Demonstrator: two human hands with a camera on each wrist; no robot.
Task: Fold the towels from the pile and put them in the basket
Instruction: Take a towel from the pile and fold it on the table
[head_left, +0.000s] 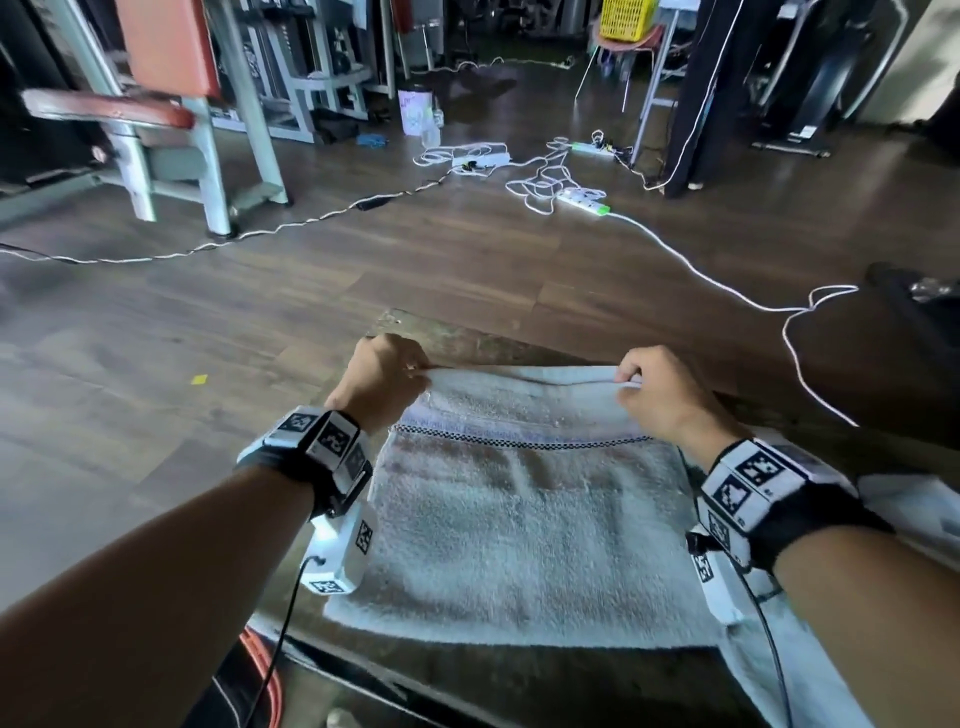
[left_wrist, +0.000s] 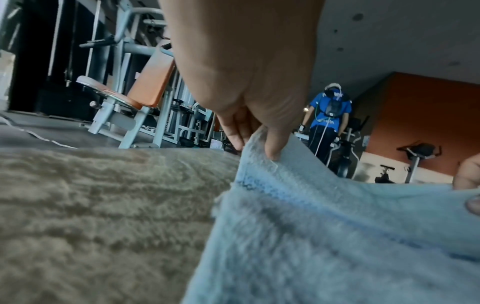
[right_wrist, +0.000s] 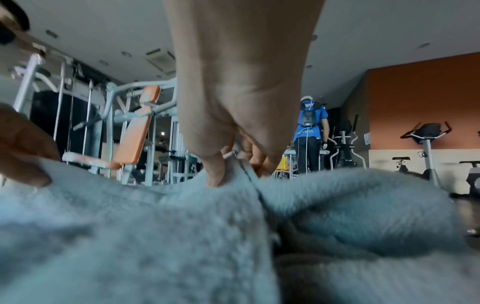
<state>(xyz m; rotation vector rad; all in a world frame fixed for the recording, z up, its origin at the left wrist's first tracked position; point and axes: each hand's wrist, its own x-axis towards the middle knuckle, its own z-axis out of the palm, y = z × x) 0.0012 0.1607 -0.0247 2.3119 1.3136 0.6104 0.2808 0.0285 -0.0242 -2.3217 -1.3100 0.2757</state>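
A white towel (head_left: 519, 519) with a dark checked stripe lies spread on a dark table (head_left: 467, 680). Its far edge is lifted and curled over. My left hand (head_left: 387, 376) pinches the far left corner, thumb and fingers closed on the cloth (left_wrist: 262, 148). My right hand (head_left: 657, 387) pinches the far right corner of the same edge, with the thumb (right_wrist: 217, 174) pressed into the towel (right_wrist: 155, 236). The fabric hangs slack between both hands. More white cloth (head_left: 898, 509) shows at the right behind my right wrist. No basket for the towels is in view near the table.
Beyond the table's far edge is wooden floor (head_left: 260, 312) with white cables and power strips (head_left: 582, 197). A gym bench machine (head_left: 156, 104) stands far left, a yellow crate (head_left: 626, 18) on a stool at the back. A person in a blue shirt (right_wrist: 309, 133) stands far off.
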